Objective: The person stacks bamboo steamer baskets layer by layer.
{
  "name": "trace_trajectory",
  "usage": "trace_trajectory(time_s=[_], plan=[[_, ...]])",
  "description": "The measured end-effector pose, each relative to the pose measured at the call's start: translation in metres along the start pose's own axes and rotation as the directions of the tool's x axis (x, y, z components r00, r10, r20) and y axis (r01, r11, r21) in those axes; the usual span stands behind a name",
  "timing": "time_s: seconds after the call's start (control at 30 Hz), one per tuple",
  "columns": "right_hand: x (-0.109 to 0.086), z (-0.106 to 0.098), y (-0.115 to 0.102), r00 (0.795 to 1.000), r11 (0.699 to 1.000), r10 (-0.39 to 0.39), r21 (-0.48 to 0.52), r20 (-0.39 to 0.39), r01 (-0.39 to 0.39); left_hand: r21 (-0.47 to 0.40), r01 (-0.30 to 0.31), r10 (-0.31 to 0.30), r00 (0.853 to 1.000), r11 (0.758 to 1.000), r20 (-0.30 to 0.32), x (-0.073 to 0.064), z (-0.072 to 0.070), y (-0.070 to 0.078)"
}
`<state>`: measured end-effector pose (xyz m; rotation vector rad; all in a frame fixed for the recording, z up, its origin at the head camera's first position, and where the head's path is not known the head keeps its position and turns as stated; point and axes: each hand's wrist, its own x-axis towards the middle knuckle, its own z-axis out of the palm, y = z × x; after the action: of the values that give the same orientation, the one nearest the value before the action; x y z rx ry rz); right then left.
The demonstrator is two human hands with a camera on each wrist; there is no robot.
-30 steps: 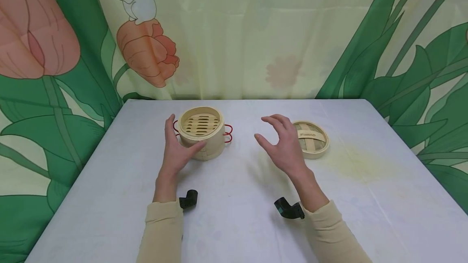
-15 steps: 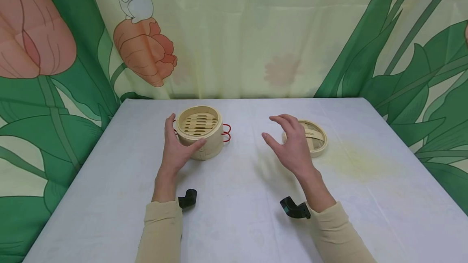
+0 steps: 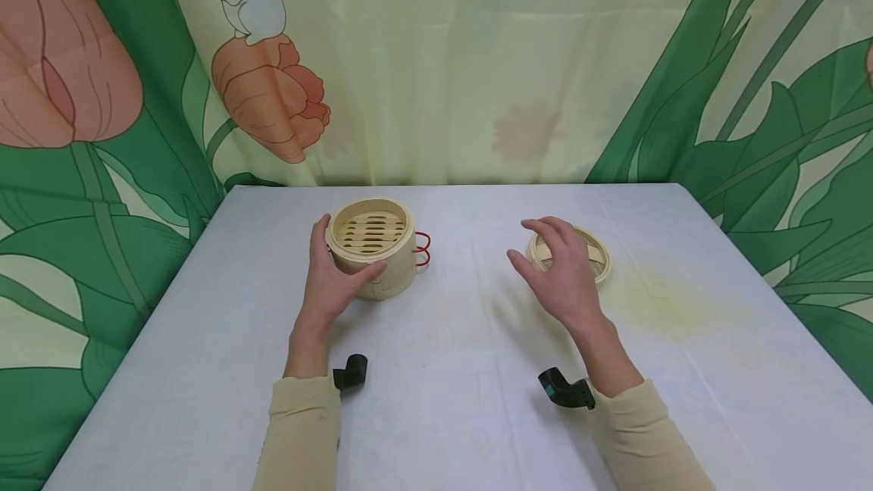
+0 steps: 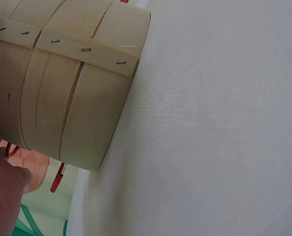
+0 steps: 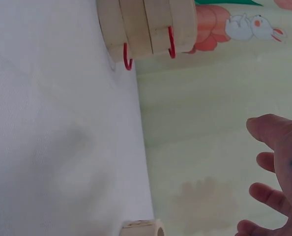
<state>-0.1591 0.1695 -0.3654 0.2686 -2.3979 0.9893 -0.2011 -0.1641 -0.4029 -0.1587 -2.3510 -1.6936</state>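
Observation:
A round two-tier bamboo steamer (image 3: 392, 279) stands upright on the table at left of centre, its slatted top tier uncovered. Red loop handles (image 3: 423, 241) stick out from its right side. My left hand (image 3: 326, 283) grips it, thumb across the front and fingers at the left side. In the left wrist view the steamer's stapled wall (image 4: 94, 98) fills the upper left, part of the hand (image 4: 6, 194) below it. To the right, my right hand (image 3: 569, 279) hovers with fingers spread and slightly bent, holding nothing. It partly hides the bamboo lid (image 3: 599, 258) on the table behind it.
A white cloth covers the table (image 3: 450, 370), with a yellowish stain (image 3: 671, 305) right of the lid. Behind it hangs a printed curtain (image 3: 436, 59) with tulips and a rabbit. Black wrist cameras (image 3: 566, 389) jut inward from both wrists.
My right hand has moved to the right, away from the steamer, and now overlaps more of the lid. The left hand stays on the steamer, which has not moved.

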Motion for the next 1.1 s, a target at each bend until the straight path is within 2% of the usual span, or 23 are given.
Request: trace_trajectory(time_s=[0.43,0.6,0.83,1.1], plan=[[-0.003,-0.007,0.02,1.0,0.999,0.018,-0.045,-0.003,-0.018,-0.009,-0.032,0.032,0.999,0.999,0.0,-0.001,0.001,0.002],[-0.004,-0.01,0.026,0.998,0.997,0.057,-0.056,0.005,-0.056,-0.013,-0.028,0.028,1.0,1.0,0.001,-0.001,0.001,0.002],[-0.005,-0.016,0.033,0.998,0.996,0.058,-0.065,-0.009,-0.058,-0.01,-0.012,0.012,1.0,1.0,0.011,-0.002,0.0,0.003],[-0.007,-0.021,0.039,0.992,0.989,0.126,-0.081,-0.002,-0.126,-0.009,-0.015,0.015,1.0,1.0,0.012,-0.002,0.0,0.001]])
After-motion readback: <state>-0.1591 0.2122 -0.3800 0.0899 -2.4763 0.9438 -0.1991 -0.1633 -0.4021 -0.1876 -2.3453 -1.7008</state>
